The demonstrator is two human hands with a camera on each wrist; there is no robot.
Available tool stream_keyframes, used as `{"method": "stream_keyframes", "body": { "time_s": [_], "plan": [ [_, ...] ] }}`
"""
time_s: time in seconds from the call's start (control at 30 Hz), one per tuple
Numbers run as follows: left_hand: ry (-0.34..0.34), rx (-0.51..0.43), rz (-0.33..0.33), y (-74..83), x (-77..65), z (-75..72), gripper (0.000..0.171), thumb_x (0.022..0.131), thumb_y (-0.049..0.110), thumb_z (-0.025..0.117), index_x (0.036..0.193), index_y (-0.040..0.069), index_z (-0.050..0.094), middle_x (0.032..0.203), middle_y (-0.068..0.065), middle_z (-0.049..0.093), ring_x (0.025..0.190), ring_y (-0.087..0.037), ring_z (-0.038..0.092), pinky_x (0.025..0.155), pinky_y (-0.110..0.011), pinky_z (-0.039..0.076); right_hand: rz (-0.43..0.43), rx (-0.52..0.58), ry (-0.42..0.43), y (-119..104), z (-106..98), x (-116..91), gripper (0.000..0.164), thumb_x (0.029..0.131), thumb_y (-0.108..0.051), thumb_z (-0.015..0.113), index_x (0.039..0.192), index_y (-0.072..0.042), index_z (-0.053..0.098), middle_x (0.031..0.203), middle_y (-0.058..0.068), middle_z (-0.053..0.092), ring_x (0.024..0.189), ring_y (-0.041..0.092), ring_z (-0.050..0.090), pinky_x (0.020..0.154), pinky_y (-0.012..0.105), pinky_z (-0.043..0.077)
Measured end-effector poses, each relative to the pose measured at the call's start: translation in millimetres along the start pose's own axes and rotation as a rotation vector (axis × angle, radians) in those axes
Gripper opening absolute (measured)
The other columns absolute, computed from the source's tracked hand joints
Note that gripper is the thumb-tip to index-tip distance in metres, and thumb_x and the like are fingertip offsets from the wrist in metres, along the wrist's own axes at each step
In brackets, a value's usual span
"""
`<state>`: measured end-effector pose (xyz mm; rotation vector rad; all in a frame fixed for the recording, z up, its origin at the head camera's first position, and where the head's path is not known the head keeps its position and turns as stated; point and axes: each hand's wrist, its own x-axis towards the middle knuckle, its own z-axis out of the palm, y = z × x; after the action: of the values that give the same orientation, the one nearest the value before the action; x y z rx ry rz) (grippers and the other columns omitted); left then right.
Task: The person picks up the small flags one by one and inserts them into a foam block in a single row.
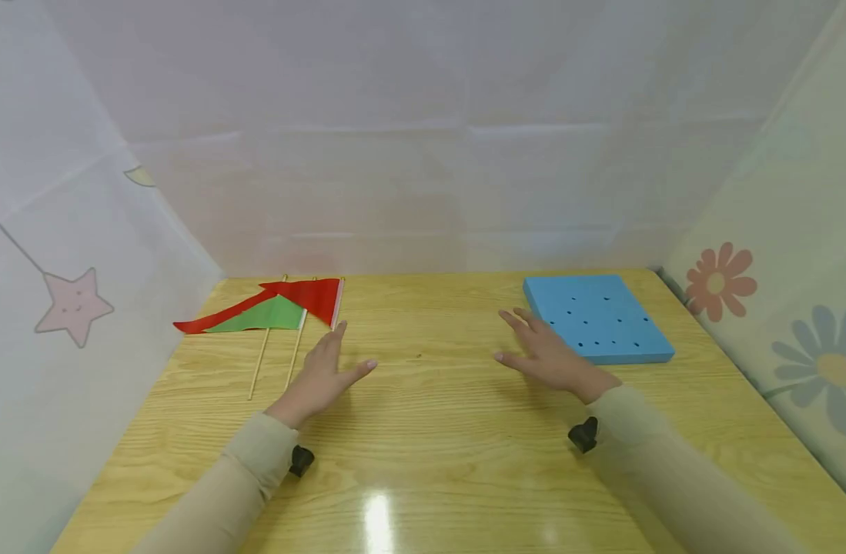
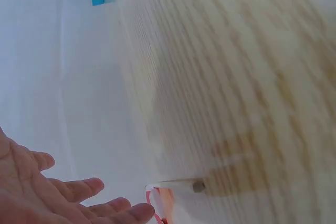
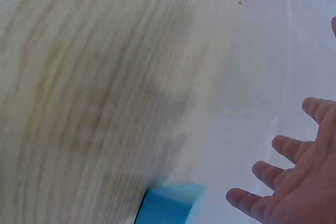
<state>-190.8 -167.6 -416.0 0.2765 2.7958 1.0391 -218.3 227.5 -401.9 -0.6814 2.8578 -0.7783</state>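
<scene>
My left hand point(image 1: 319, 377) is held above the table, fingers spread and nothing in its grasp. Just beyond and left of it lie small pennant flags on thin wooden sticks: a green flag point(image 1: 259, 316) overlaps red cloth, and a red flag point(image 1: 315, 296) lies at the right of the group. On the other side, my right hand point(image 1: 550, 358) hovers with its fingers apart, also holding nothing. It is nearest to a flat blue block point(image 1: 603, 319) with several small holes in its top. The right wrist view shows the block's corner point(image 3: 168, 203) below the fingers.
A wood-grain table point(image 1: 423, 446) carries everything. White cloth point(image 1: 423, 154) rises behind its far edge, and printed cloth sides with a star point(image 1: 74, 308) and flowers point(image 1: 720, 282) stand at left and right. Bare wood lies between the hands.
</scene>
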Motion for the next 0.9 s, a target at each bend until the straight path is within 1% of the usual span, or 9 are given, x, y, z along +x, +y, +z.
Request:
{"method": "stream_keyframes", "body": {
  "time_s": [0.2,0.3,0.4,0.53,0.63,0.73,0.9],
  "plan": [
    [0.034,-0.035,-0.010,-7.1,1.3,-2.4,0.098,0.102,0.054,0.057,0.165,0.002,0.003,0.166,-0.029,0.012,0.151,-0.052,0.009,0.117,-0.070,0.016,0.040,0.011,0.026,13,-11,-7,0.081,0.105,-0.048,0.055,0.165,-0.007,0.019,0.167,0.029,0.010,0.149,0.056,0.011,0.109,0.078,0.018],
    [0.040,-0.060,-0.023,-8.4,0.4,-3.3,0.095,0.103,0.051,0.057,0.164,-0.001,0.004,0.164,-0.032,0.012,0.150,-0.052,0.012,0.117,-0.069,0.016,0.061,0.029,0.035,20,-17,-10,0.081,0.106,-0.046,0.054,0.165,-0.005,0.018,0.166,0.031,0.008,0.149,0.057,0.009,0.108,0.080,0.017],
    [0.049,-0.086,-0.038,-9.6,-0.6,-4.3,0.092,0.105,0.045,0.057,0.162,-0.005,0.006,0.163,-0.034,0.013,0.150,-0.051,0.013,0.119,-0.066,0.016,0.084,0.054,0.048,31,-22,-13,0.080,0.107,-0.045,0.054,0.165,-0.003,0.017,0.165,0.033,0.008,0.148,0.058,0.010,0.107,0.080,0.018],
    [0.073,-0.117,-0.063,-15.0,-0.2,-4.4,0.087,0.105,0.038,0.059,0.160,-0.009,0.010,0.161,-0.035,0.019,0.149,-0.050,0.020,0.119,-0.063,0.020,0.121,0.103,0.076,47,-31,-17,0.081,0.107,-0.044,0.053,0.165,-0.004,0.013,0.164,0.034,0.008,0.148,0.058,0.010,0.108,0.078,0.019],
    [0.081,-0.160,-0.086,-19.7,-0.4,-3.6,0.086,0.105,0.038,0.059,0.160,-0.008,0.011,0.158,-0.035,0.023,0.145,-0.051,0.027,0.117,-0.063,0.025,0.145,0.146,0.108,60,-38,-22,0.080,0.108,-0.043,0.052,0.165,-0.003,0.011,0.164,0.035,0.008,0.148,0.057,0.010,0.109,0.078,0.018],
    [0.072,-0.208,-0.119,-22.2,-1.0,-2.8,0.087,0.105,0.039,0.060,0.161,-0.006,0.011,0.156,-0.035,0.025,0.143,-0.051,0.031,0.115,-0.064,0.028,0.175,0.181,0.145,71,-44,-27,0.079,0.109,-0.043,0.049,0.165,-0.001,0.010,0.163,0.037,0.010,0.148,0.058,0.010,0.109,0.078,0.018],
    [0.064,-0.245,-0.144,-25.8,0.5,-2.4,0.086,0.105,0.039,0.059,0.161,-0.005,0.011,0.154,-0.035,0.027,0.141,-0.054,0.034,0.114,-0.064,0.031,0.253,0.243,0.192,86,-53,-38,0.079,0.110,-0.044,0.044,0.165,-0.001,0.006,0.161,0.040,0.011,0.144,0.062,0.016,0.105,0.078,0.023]
  ]
}}
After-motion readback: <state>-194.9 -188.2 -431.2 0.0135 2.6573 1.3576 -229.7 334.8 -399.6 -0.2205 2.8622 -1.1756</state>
